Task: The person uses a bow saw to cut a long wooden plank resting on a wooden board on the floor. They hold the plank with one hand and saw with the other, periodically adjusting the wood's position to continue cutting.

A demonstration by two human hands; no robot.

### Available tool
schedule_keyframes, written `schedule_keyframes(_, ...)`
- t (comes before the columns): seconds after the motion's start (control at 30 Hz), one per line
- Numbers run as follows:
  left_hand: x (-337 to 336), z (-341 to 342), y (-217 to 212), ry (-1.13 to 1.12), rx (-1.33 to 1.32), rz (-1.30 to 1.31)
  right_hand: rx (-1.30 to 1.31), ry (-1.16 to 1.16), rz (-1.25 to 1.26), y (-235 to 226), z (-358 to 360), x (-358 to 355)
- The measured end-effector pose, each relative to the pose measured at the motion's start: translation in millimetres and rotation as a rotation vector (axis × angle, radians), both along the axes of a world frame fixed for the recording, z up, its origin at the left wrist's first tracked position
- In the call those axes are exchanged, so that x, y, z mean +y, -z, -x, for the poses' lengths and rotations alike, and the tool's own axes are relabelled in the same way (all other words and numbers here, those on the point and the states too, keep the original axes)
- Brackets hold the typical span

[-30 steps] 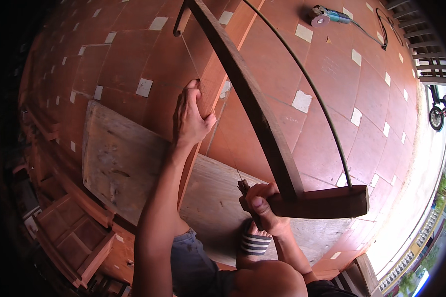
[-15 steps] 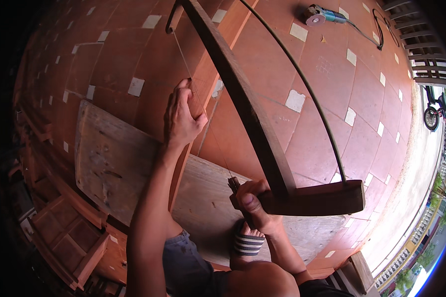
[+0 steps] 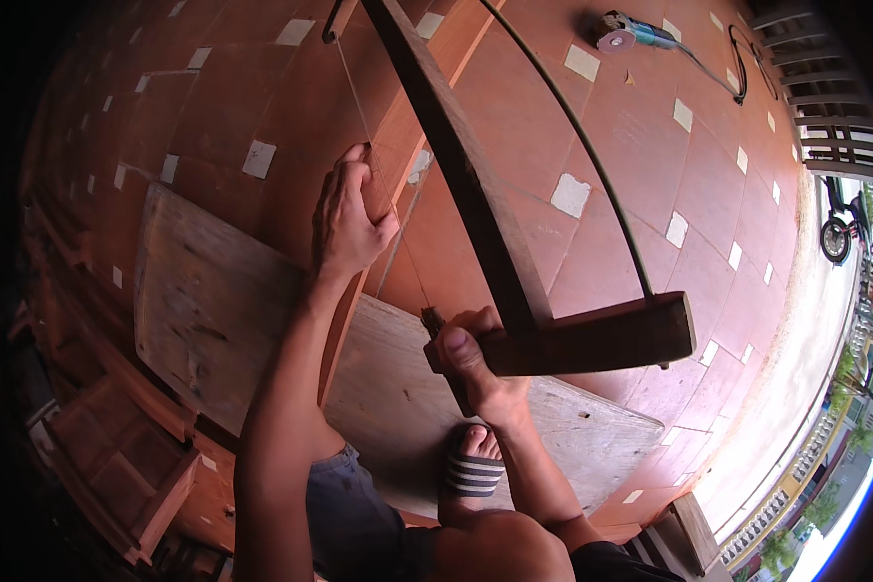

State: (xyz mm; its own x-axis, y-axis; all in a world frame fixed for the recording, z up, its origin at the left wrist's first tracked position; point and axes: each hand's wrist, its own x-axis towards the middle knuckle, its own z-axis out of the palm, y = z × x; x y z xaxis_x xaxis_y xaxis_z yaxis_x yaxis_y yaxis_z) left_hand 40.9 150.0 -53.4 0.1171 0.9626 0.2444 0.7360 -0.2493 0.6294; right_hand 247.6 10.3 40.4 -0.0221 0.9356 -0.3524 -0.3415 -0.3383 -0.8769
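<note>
A wooden frame saw [image 3: 470,179] with a thin blade [image 3: 356,89] and a curved cord along its far side slants across the middle. My right hand [image 3: 483,371] is wrapped round the handle end of the saw, thumb on top. My left hand [image 3: 351,221] is closed over the edge of a long reddish wooden plank [image 3: 449,56], with the blade passing right beside its fingers. Where the blade meets the wood is partly hidden by my fingers. The plank slopes from near my knee up past the top edge.
Under the plank lies a weathered grey board [image 3: 218,291], near my foot in a striped sandal [image 3: 474,475]. An angle grinder [image 3: 630,33] with its cord rests on the tiled floor at the upper right. Carved wooden furniture parts [image 3: 116,456] are stacked at the lower left.
My right hand and the saw's near end have moved up and slightly left, away from my body. My left hand keeps its hold on the plank; the view has shifted a little.
</note>
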Motion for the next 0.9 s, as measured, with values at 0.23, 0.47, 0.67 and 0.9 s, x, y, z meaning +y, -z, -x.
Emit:
schedule_keyframes(0.23,-1,0,1,-0.016,-0.016,0.028,-0.005,-0.028,0.014,-38,-24,-40)
schedule_keyframes(0.47,-2,3,5,-0.027,0.004,0.009,-0.08,-0.134,-0.109,-40,-36,-56)
schedule_keyframes(0.67,-4,-3,-7,-0.117,-0.059,0.122,-0.075,0.021,-0.02,-13,19,28)
schedule_keyframes(0.9,8,0,3,-0.168,0.109,0.433,-0.008,0.064,0.011,-20,19,38)
